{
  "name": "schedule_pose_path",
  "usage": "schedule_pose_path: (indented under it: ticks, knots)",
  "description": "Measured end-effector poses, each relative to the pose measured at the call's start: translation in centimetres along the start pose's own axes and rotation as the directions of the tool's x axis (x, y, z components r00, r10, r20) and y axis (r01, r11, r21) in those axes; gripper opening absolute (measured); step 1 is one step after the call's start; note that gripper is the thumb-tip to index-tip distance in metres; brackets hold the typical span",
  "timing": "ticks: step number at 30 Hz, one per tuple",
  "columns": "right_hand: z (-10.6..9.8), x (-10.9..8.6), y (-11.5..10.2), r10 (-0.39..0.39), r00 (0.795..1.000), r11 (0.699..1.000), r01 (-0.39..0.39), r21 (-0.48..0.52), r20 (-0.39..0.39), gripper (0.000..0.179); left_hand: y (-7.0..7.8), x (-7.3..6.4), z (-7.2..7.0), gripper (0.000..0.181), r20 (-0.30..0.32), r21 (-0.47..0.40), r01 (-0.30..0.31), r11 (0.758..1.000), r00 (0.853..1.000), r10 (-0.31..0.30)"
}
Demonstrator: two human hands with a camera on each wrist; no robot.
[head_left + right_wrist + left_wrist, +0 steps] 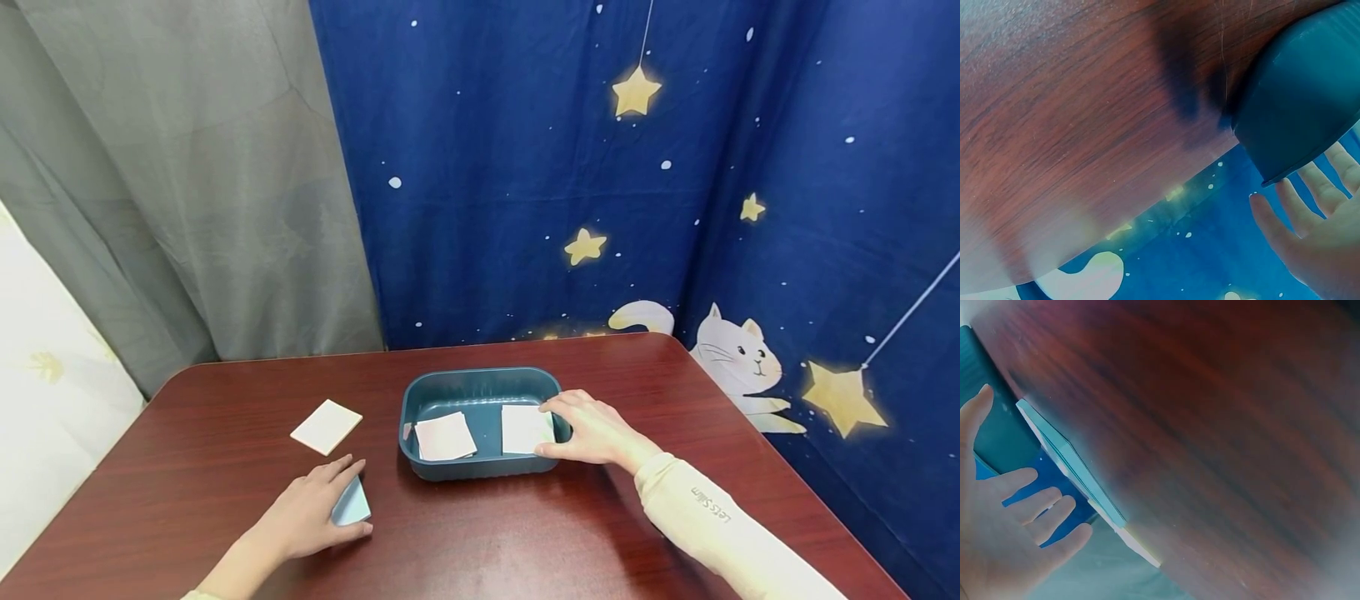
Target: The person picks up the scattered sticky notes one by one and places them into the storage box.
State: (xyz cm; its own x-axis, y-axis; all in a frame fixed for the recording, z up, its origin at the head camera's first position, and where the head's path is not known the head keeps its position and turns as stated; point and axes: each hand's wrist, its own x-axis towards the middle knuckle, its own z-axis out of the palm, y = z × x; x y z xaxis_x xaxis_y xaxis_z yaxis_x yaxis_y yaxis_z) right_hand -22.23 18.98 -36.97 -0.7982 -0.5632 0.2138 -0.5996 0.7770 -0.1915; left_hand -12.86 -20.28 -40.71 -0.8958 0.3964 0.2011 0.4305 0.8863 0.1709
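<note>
A light-blue pad of square paper notes (354, 502) lies on the table, partly hidden under my left hand (303, 512). In the left wrist view, that hand's spread fingers (1054, 515) hover beside the pad's layered edge. My right hand (592, 429) reaches over the right end of a dark teal plastic basin (480, 375), thumb and fingertips at a whitish note pad (521, 429) inside it. A pale pinkish pad (444, 436) lies in the basin's left half. From the right wrist view, loosely extended fingers (1297, 209) show by the basin rim.
A cream square note pad (327, 427) lies on the table left of the basin, beyond my left hand. The reddish-brown wooden table (465, 542) has rounded far corners. Grey and blue star-patterned curtains (525, 183) hang behind it.
</note>
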Motion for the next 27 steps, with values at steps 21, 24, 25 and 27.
schedule_pose_path:
  ticks: [21, 24, 25, 27]
  knots:
    - [0.07, -0.04, 0.00, 0.007, 1.000, 1.000, -0.007, 0.009, 0.001, 0.065, -0.31, -0.05, 0.40, 0.076, 0.119, 0.003, 0.097, 0.995, 0.988, -0.097]
    - [0.09, -0.04, -0.01, 0.009, 1.000, 1.000, -0.009, 0.011, 0.001, 0.065, -0.38, 0.02, 0.39, 0.073, 0.109, 0.020, 0.083, 0.996, 0.990, -0.085]
    - [0.09, -0.04, -0.01, 0.008, 1.000, 1.000, -0.008, 0.011, 0.000, 0.065, -0.40, 0.04, 0.38, 0.072, 0.104, 0.025, 0.077, 0.997, 0.991, -0.079]
    - [0.11, -0.05, 0.01, 0.005, 1.000, 1.000, -0.005, 0.010, -0.001, 0.065, -0.45, 0.07, 0.41, 0.071, 0.091, 0.037, 0.063, 0.997, 0.994, -0.067]
